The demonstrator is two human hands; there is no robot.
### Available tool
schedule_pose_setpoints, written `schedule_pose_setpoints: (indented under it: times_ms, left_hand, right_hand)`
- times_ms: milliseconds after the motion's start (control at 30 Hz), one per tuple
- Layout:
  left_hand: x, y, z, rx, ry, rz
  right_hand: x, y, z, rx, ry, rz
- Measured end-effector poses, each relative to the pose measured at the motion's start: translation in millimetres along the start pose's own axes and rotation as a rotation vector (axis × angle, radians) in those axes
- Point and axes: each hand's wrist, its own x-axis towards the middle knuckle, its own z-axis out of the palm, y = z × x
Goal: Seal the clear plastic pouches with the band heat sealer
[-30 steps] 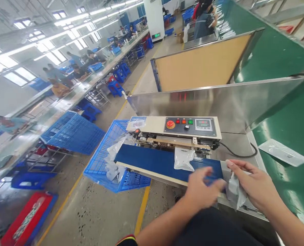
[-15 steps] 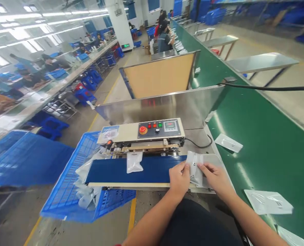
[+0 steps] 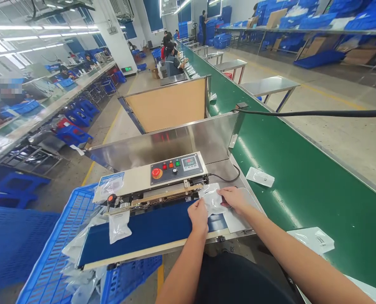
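cream machine (image 3: 137, 174), blue belt (image 3: 156, 228) along its front; white pouch (image 3: 211, 202) held up at the right-hand end. left hand (image 3: 198, 216) and right hand (image 3: 235, 199) each pinch one side; top edge probably best kept straight, taut, fingers clear of the machine.

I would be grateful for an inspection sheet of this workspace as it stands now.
Surface: blue belt along the machine; green conveyor to the right.
Job's things: held pouch; second pouch at the machine's left end; more in the blue basket.
Clutter: small white piece at the steel partition's left end.
Hands: left hand and right hand grip the held pouch.
Cables: black cord behind the machine; thicker cable crossing the conveyor.
Surroundings: people beside the conveyor.
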Motion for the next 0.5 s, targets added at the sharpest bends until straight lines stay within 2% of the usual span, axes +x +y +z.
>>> schedule_pose_setpoints:
  times_ms: [67, 133, 200, 233, 300, 333, 400, 433, 500]
  left_hand:
    - [5.6, 3.6, -15.0, -0.010, 0.027, 0.010]
    - [11.3, 8.8, -31.3, -0.015, 0.038, 0.019]
    - [14.5, 16.0, -49.5, 0.006, 0.042, 0.037]
    - [14.3, 20.3, -59.5, 0.041, 0.059, 0.058]
    - [9.6, 29.5, -81.8, 0.174, 0.158, 0.144]
    - [6.0, 34.2, -93.8, 0.277, 0.239, 0.230]
    - [-0.8, 43.0, -117.6, 0.454, 0.435, 0.423]
    - [-3.0, 46.7, -128.2, 0.480, 0.482, 0.496]
    - [-5.3, 51.5, -143.6, 0.501, 0.484, 0.617]
  right_hand:
    - [-1.0, 0.5, 17.8, 0.000, -0.054, 0.007]
    - [-6.1, 6.5, 26.6, 0.019, -0.095, -0.019]
    - [-13.7, 17.8, 17.4, 0.013, -0.087, -0.085]
    - [-17.5, 25.5, 4.1, -0.008, -0.046, -0.126]
    - [-25.1, 46.0, -41.1, -0.068, 0.136, -0.201]
    - [-29.5, 59.8, -72.0, -0.105, 0.275, -0.230]
    - [-43.4, 96.9, -144.2, -0.195, 0.644, -0.221]
    - [-54.1, 120.7, -181.7, -0.257, 0.854, -0.153]
    - [-82.8, 176.3, -249.6, -0.329, 1.293, 0.167]
